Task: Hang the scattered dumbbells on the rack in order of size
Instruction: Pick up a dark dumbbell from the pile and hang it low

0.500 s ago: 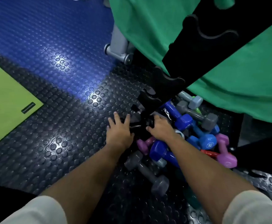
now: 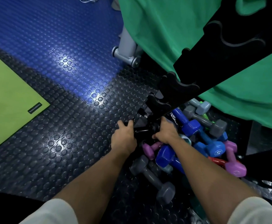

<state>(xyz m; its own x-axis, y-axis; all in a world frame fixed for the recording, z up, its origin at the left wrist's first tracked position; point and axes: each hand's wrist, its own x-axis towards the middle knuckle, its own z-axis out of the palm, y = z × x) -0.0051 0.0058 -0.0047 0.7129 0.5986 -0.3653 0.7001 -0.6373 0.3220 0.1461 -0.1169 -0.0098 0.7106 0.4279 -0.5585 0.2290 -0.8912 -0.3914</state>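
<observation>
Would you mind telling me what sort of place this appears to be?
Most likely a gym or fitness room: a pile of coloured dumbbells beside a black notched rack, studded rubber flooring, and a green exercise mat.

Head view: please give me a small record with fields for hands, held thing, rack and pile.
left hand: left hand grips one end of the black dumbbell
right hand: right hand grips its other end
rack: black notched rack, no dumbbell visible on it
pile: blue vinyl dumbbell marked 5, grey hexagonal dumbbell, purple dumbbell on the studded floor
</observation>
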